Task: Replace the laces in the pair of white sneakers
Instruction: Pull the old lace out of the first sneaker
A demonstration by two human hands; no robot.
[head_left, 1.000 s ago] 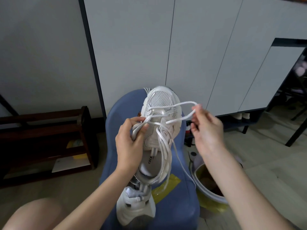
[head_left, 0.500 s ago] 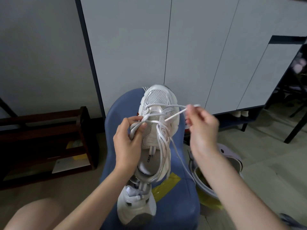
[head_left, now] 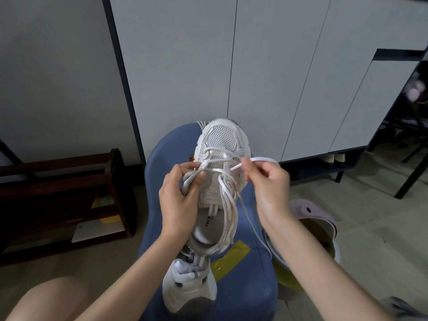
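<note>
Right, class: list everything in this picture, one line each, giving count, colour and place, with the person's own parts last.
sneakers: two, white; one held up, one lying on the chair
lace: one, white, partly threaded in the held sneaker
chair: one, blue, centre
tape: one strip, yellow, on the chair
rack: one, dark wood, left
cabinet: one, pale grey, behind
bin: one, pale, right of chair
left hand: grips the held sneaker's side
right hand: pinches the lace
</note>
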